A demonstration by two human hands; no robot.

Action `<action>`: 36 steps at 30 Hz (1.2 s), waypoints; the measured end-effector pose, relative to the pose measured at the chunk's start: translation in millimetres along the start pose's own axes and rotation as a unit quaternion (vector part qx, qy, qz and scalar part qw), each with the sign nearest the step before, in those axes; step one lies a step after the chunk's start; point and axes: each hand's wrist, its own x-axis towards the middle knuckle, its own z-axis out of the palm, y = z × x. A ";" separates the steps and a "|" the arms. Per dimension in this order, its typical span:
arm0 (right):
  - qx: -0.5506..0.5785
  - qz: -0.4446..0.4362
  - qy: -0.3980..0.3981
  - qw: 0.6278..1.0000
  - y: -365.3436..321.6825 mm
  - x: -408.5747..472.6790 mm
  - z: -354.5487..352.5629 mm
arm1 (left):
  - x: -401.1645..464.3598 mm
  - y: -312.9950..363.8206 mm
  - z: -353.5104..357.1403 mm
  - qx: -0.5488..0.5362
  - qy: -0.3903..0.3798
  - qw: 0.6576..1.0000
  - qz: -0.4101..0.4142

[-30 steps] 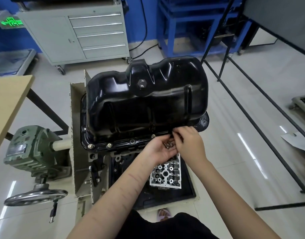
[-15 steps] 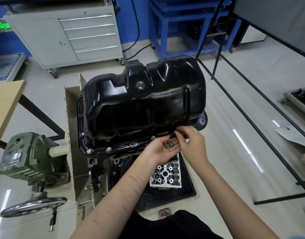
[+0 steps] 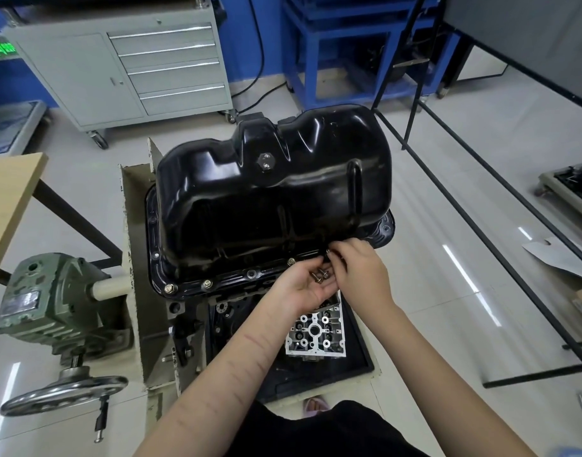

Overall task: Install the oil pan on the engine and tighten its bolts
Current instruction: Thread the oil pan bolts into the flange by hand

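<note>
1. My right hand [image 3: 360,273] pinches a bolt at the flange; my left hand [image 3: 311,286] cups spare bolts [image 3: 320,275] just beside it.
2. The oil pan [image 3: 273,196] sits directly ahead on the engine [image 3: 217,311], its long axis running left-right.
3. Tiled floor [image 3: 431,291] below; grey tool cabinet [image 3: 124,64] behind.

Open floor [image 3: 414,324] lies at the right of the frame, bounded further right by a black frame rail [image 3: 500,245]. The tall oil pan [image 3: 273,199] blocks the centre. At lower left, the green gearbox [image 3: 52,301] and handwheel [image 3: 65,394] crowd the stand's side.
</note>
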 end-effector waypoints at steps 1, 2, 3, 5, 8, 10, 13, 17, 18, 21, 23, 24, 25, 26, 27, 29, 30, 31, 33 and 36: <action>-0.012 -0.002 0.008 1.000 -1.4 0.8 -0.1 | -0.5 0.0 0.3 0.004 0.001 1.000 0.003; -0.019 0.003 0.015 1.000 -2.7 1.6 0.0 | -1.3 -0.1 0.6 0.008 0.000 1.000 0.005; -0.022 0.011 0.019 1.000 -3.5 2.8 0.3 | -1.9 -0.2 0.8 0.011 -0.001 1.000 0.007; -0.026 0.027 0.021 0.999 -3.5 4.0 1.8 | -2.6 -0.1 1.0 0.013 -0.002 1.000 0.008; -0.014 0.043 0.025 0.999 -2.5 3.0 3.4 | -0.9 0.4 0.6 0.014 0.000 1.000 0.010; -0.009 0.035 0.036 0.999 -3.1 1.4 3.9 | -0.1 0.1 -0.1 0.018 -0.003 1.000 0.012; -0.005 0.022 0.042 0.999 -3.0 0.0 4.2 | -0.1 -0.2 -1.0 0.017 -0.006 1.000 0.009; 0.006 0.036 0.021 0.999 -0.5 -0.3 4.5 | -0.9 0.4 -0.3 0.020 -0.010 1.000 0.009; 0.006 0.042 0.016 0.999 -0.2 0.2 5.3 | -1.3 0.4 -0.4 0.018 -0.013 1.000 0.009; 0.000 0.057 0.018 0.998 1.1 2.2 8.4 | -1.7 0.5 -0.7 0.014 -0.018 1.000 0.010; 0.004 0.074 0.017 0.997 2.4 3.3 9.8 | -1.4 0.5 -0.6 0.013 -0.013 1.000 0.010; 0.006 0.080 0.015 0.997 2.9 3.2 10.2 | -1.0 0.4 -0.6 0.013 -0.010 1.000 0.009; 0.008 0.082 0.016 0.997 3.3 2.8 10.4 | -0.9 0.3 -0.6 0.014 -0.009 1.000 0.009; 0.009 0.081 0.018 0.996 3.4 2.4 10.6 | -0.7 0.3 -0.7 0.015 -0.008 1.000 0.009; 0.011 0.081 0.021 0.996 3.3 2.0 10.5 | -0.4 0.3 -0.9 0.015 -0.009 1.000 0.010; 0.016 0.087 0.026 0.996 2.9 2.4 10.3 | 0.1 0.3 -1.4 0.015 -0.010 1.000 0.013; 0.019 0.093 0.025 0.995 2.9 3.3 10.3 | -0.1 0.2 -1.2 0.017 -0.008 1.000 0.013; 0.021 0.101 0.021 0.994 3.3 4.5 10.3 | -0.5 0.3 -0.8 0.019 -0.006 1.000 0.013; 0.023 0.112 0.017 0.993 4.1 6.1 10.9 | 0.0 0.4 -0.9 0.024 -0.003 1.000 0.012; 0.027 0.118 0.015 0.993 4.0 5.5 11.6 | 0.1 0.0 -2.5 0.016 -0.011 1.000 0.007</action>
